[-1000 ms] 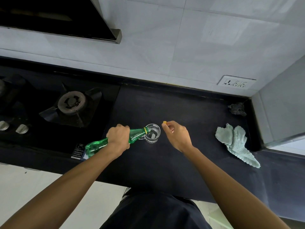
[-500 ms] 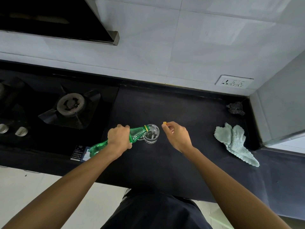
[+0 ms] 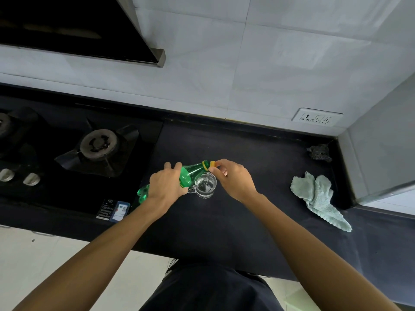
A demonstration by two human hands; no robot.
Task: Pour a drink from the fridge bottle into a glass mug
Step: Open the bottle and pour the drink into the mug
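A green plastic bottle [image 3: 190,173] is held tilted above the black counter [image 3: 247,216], its neck with a yellow ring pointing right and away from me. My left hand [image 3: 165,185] grips the bottle round its middle. My right hand [image 3: 233,178] pinches the yellow cap [image 3: 212,163] at the bottle's mouth. A small glass mug [image 3: 205,185] stands on the counter just below the bottle's neck, between my hands, with clear liquid inside.
A gas hob with a burner [image 3: 98,143] and knobs [image 3: 31,178] lies to the left. A pale green cloth [image 3: 318,196] and a dark scrubber [image 3: 320,152] sit at the right. A wall socket [image 3: 316,118] is behind; a hood [image 3: 67,28] hangs above left.
The bottle has swung up and away from the mug's rim. My right hand has brought the yellow cap to the bottle's mouth. The mug holds liquid now.
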